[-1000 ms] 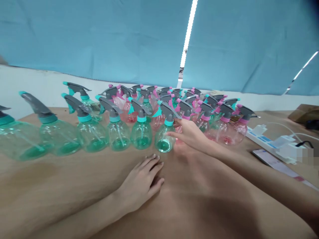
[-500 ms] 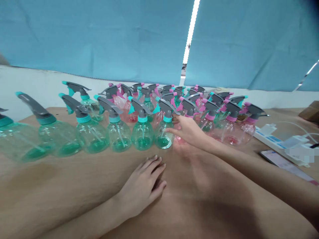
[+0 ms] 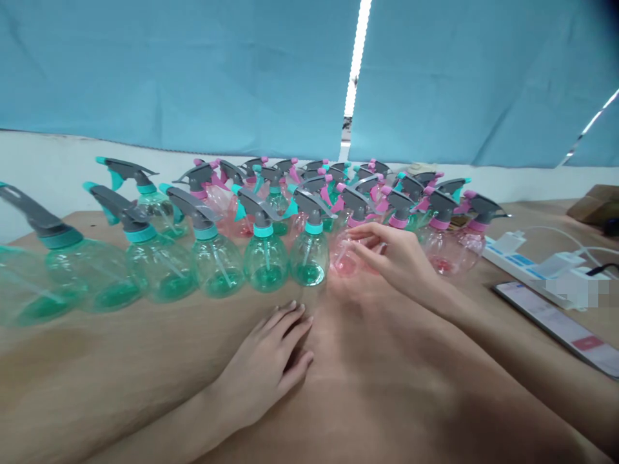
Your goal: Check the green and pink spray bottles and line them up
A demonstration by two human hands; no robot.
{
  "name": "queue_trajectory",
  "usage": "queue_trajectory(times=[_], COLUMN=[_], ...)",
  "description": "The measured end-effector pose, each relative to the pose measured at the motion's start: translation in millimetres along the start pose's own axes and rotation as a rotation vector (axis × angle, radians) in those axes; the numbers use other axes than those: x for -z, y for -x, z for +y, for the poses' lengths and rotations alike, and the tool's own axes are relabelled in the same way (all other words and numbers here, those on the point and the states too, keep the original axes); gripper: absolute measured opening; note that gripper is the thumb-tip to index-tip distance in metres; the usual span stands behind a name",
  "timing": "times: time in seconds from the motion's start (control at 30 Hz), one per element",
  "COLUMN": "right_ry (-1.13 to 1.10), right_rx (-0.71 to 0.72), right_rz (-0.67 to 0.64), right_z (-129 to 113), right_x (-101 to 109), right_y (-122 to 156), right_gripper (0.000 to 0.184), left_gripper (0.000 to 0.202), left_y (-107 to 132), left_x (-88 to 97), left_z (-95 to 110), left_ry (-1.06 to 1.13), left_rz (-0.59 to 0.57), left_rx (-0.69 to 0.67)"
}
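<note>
Several small spray bottles stand in rows on a brown table (image 3: 120,380), teal ones to the left and pink ones to the right. My left hand (image 3: 268,364) lies flat on the table, fingers stretched out, just in front of the front-row teal bottle (image 3: 309,254). My right hand (image 3: 396,258) reaches in from the right with fingers spread, holding nothing. Its fingertips are at a pink bottle (image 3: 345,254) that stands right beside that teal bottle.
A white power strip (image 3: 525,267) with plugs and cables lies at the right, with a phone (image 3: 563,325) in front of it. A cardboard box (image 3: 597,203) sits at the far right. Blue curtains hang behind the table.
My right hand has left the teal front bottle and shifted right to the pink one beside it. The teal bottle now stands in line. My left hand has stayed put.
</note>
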State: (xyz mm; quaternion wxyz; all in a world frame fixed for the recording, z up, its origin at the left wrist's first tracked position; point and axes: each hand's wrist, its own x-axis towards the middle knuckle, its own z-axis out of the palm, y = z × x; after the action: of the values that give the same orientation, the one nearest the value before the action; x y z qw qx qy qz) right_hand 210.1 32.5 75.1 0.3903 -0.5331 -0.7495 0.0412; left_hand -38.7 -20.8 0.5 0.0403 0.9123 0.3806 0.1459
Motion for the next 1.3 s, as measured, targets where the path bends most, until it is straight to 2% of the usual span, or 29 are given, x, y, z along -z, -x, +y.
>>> queue_trajectory(times=[0.1, 0.2, 0.37, 0.53, 0.67, 0.83, 0.93, 1.07, 1.2, 1.3], right_ry=[0.070, 0.136, 0.199, 0.219, 0.241, 0.277, 0.297, 0.305, 0.301, 0.322], right_rx=[-0.070, -0.102, -0.117, -0.104, -0.112, -0.144, -0.150, -0.140, -0.125, -0.111], right_rz=[0.056, 0.089, 0.089, 0.048, 0.010, -0.038, -0.066, -0.104, -0.153, -0.161], right_z=[18, 32, 33, 33, 36, 31, 26, 22, 19, 18], right_x=[7, 7, -3, -18, -21, -10, 0, 15, 33, 43], right_y=[6, 8, 2, -11, -17, -14, -6, 10, 27, 40], right_gripper=[0.019, 0.030, 0.052, 0.064, 0.057, 0.047, 0.040, 0.040, 0.027, 0.030], left_gripper=[0.040, 0.040, 0.041, 0.040, 0.040, 0.039, 0.039, 0.037, 0.040, 0.045], left_y=[0, 0, -1, -1, 0, -2, -6, -13, -25, -35], left_x=[1.4, 1.8, 0.6, 0.0, 0.1, -1.3, -1.7, -1.3, -3.6, -7.7], left_z=[0, 0, 0, 0, 0, 1, 4, 11, 20, 29], left_ry=[0.002, -0.010, -0.028, -0.032, -0.011, 0.021, 0.046, 0.103, 0.176, 0.235], left_rz=[-0.005, -0.015, -0.034, -0.023, -0.017, 0.011, 0.022, 0.006, 0.007, 0.010], left_rx=[-0.003, 0.001, 0.000, 0.006, 0.012, 0.009, 0.025, 0.063, 0.106, 0.120])
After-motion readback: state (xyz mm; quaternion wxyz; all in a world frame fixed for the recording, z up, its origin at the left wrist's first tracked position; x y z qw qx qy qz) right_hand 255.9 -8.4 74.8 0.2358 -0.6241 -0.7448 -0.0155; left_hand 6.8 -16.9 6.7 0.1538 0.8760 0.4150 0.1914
